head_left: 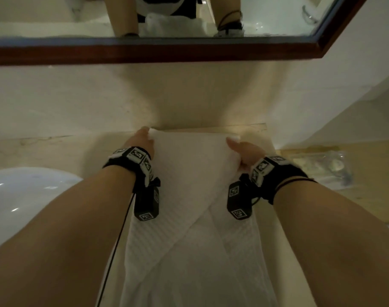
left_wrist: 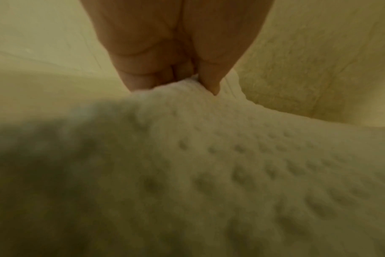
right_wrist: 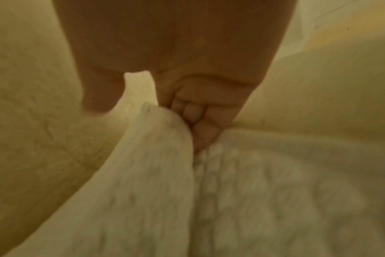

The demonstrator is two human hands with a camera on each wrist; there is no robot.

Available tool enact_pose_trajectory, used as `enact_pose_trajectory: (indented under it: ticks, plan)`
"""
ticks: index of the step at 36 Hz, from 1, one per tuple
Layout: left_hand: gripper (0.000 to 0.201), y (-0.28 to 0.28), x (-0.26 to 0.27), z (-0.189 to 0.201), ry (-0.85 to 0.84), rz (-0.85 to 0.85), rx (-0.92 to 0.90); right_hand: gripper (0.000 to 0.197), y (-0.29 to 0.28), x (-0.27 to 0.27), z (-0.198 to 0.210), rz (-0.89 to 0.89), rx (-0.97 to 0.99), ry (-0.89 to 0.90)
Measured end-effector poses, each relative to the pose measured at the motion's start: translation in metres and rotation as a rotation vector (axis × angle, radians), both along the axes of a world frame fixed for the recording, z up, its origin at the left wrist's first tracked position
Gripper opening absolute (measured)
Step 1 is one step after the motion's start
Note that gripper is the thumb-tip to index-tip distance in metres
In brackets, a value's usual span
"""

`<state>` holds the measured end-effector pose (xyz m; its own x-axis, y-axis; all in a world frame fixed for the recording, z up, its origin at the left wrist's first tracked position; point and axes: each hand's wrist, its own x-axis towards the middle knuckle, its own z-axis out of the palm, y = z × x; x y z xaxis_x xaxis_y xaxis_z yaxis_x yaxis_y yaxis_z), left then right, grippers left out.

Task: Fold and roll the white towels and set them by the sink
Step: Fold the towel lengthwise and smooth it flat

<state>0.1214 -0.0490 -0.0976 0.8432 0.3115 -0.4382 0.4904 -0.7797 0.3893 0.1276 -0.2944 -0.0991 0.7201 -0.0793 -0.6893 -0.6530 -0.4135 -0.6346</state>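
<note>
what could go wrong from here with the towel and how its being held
Three risks, all guesses:
1. The left hand and right hand pinch only the far corners of the white towel; a thin grip could slip.
2. The diagonal fold already laid may shift if the corners are pulled unevenly.
3. The sink sits close on the left; the towel could slide towards it.

One white towel [head_left: 189, 218] on the counter [head_left: 45, 149]. Two hands: left hand [head_left: 142, 140], right hand [head_left: 242, 151]. Two black wrist bands, one on each arm. One sink [head_left: 23, 196]. One mirror [head_left: 144, 52]. One clear plastic bag [head_left: 322, 167].
</note>
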Motion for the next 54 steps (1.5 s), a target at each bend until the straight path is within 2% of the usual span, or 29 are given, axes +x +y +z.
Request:
enact_pose_trajectory:
  ticks: [1,3,6,8,11,13,17,20,22,24,26,27,29,30,32,35,38,39,41,45,47,49,51,53,54]
  plan:
    - [0.047,0.0,0.0,0.001,0.002,0.004,0.004,0.056,-0.002,-0.002,-0.001,-0.002,0.036,0.023]
    - [0.046,0.001,0.001,0.0,0.0,0.022,0.004,0.049,-0.004,-0.002,-0.003,0.07,-0.022,0.044]
    - [0.045,0.001,0.003,-0.001,0.0,0.049,-0.015,0.044,0.001,-0.003,0.01,0.087,-0.184,-0.05]
    - [0.045,0.001,0.005,-0.002,0.025,0.051,-0.017,0.044,0.003,-0.005,0.012,0.151,-0.326,-0.059]
    - [0.046,0.003,0.007,-0.004,0.058,0.048,-0.009,0.058,0.005,-0.006,0.007,0.19,-0.428,-0.071]
    - [0.045,0.003,0.006,-0.007,0.06,0.053,0.006,0.047,0.007,-0.003,0.002,0.22,-0.483,-0.081]
    - [0.045,-0.001,0.003,-0.004,0.05,0.094,0.012,0.05,0.006,-0.001,0.001,0.196,-0.456,-0.056]
    - [0.044,-0.007,0.002,-0.001,0.013,0.164,-0.061,0.053,0.005,0.0,-0.004,0.151,-0.451,-0.075]
    - [0.043,-0.015,-0.003,0.001,-0.024,0.208,-0.061,0.049,0.006,0.0,-0.008,0.163,-0.459,-0.093]
    - [0.052,-0.027,-0.012,0.004,-0.022,0.115,0.092,0.045,0.008,-0.002,-0.006,0.13,-0.448,-0.112]
    - [0.065,-0.038,-0.018,0.007,-0.059,-0.133,0.353,0.042,0.008,-0.003,-0.003,0.112,-0.463,-0.139]
    - [0.071,-0.043,-0.02,0.007,-0.053,-0.268,0.422,0.042,0.008,-0.004,-0.001,0.104,-0.459,-0.134]
    - [0.073,-0.049,-0.022,0.001,0.099,-0.52,0.43,0.047,0.006,-0.002,-0.002,0.082,-0.424,-0.12]
    - [0.072,-0.05,-0.023,-0.003,0.198,-0.592,0.386,0.049,0.005,0.0,-0.004,0.082,-0.42,-0.131]
    - [0.073,-0.05,-0.027,-0.009,0.31,-0.615,0.313,0.052,0.005,-0.002,0.001,0.021,-0.366,-0.107]
    - [0.077,-0.052,-0.03,-0.012,0.328,-0.589,0.339,0.067,0.003,-0.011,0.008,-0.041,-0.164,-0.086]
    - [0.08,-0.056,-0.029,-0.008,0.332,-0.562,0.347,0.048,-0.006,-0.028,0.014,-0.106,0.243,0.028]
    - [0.08,-0.057,-0.03,-0.006,0.328,-0.554,0.345,0.046,-0.011,-0.033,0.015,-0.029,0.307,0.065]
    - [0.081,-0.058,-0.031,-0.006,0.32,-0.548,0.343,0.053,-0.017,-0.042,0.02,0.203,0.292,0.105]
    - [0.082,-0.059,-0.032,-0.008,0.297,-0.54,0.358,0.062,-0.015,-0.049,0.034,0.591,0.033,0.062]
    - [0.082,-0.058,-0.032,-0.008,0.294,-0.534,0.36,0.057,-0.013,-0.052,0.032,0.655,-0.123,-0.002]
    - [0.082,-0.058,-0.033,-0.008,0.295,-0.532,0.354,0.053,-0.015,-0.057,0.029,0.591,-0.183,-0.042]
    - [0.082,-0.057,-0.033,-0.007,0.3,-0.53,0.341,0.059,-0.022,-0.06,0.027,0.454,-0.166,-0.078]
    - [0.083,-0.056,-0.032,-0.006,0.312,-0.526,0.33,0.067,-0.027,-0.06,0.025,0.237,-0.12,-0.136]
    - [0.083,-0.056,-0.032,-0.006,0.317,-0.524,0.327,0.066,-0.029,-0.059,0.022,0.099,-0.035,-0.151]
